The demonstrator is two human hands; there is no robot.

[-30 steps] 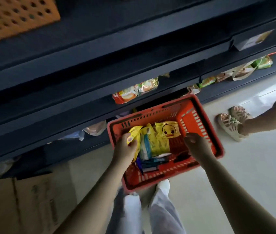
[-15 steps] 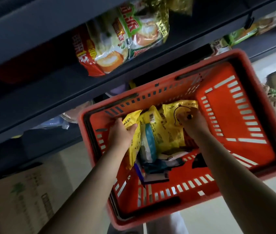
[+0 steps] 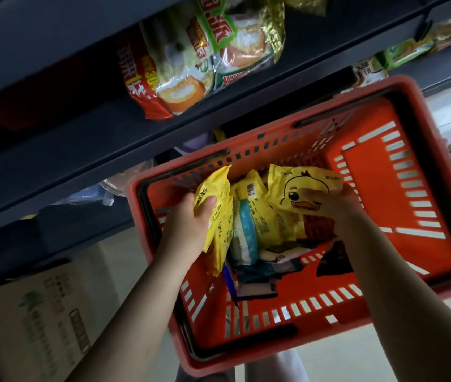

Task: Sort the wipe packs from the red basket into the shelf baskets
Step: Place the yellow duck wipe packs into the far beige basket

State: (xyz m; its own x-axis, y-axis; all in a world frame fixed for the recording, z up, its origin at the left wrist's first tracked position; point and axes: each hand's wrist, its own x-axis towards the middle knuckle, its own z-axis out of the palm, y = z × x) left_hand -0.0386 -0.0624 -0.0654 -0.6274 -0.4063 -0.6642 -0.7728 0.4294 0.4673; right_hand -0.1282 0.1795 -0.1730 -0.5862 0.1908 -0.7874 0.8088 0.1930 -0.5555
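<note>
Early stage by the look of it: the red basket [image 3: 400, 205] is loaded, and no shelf baskets are in view, so nothing can be confirmed as sorted. Both hands are down inside it. Left hand [image 3: 188, 224] has its grip closed around a yellow wipe pack [image 3: 217, 213] at the left of the pile, thumb over the front face, pack standing roughly on edge. Right hand [image 3: 334, 202] has its grip pinched on the lower right edge of the duck-print pack [image 3: 298, 188], which sits tilted on top of the heap. Neither pack looks clear of the basket rim yet. Between the two lies a yellow pack with a blue-white panel [image 3: 251, 221], and under that some darker blue and white packs [image 3: 257, 268], too jumbled to count. So most of the load remains to be moved, judging from the pile. Around: dark shelving [image 3: 80, 150] directly above and behind the basket, snack bags [image 3: 196, 59] on the shelf overhead, more packaged goods [image 3: 400, 53] on the shelf upper right, a cardboard box [image 3: 36, 321] on the floor lower left. Main obstruction: the shelf edge overhangs the far side of the basket, so lifting straight up on that side looks tight.
</note>
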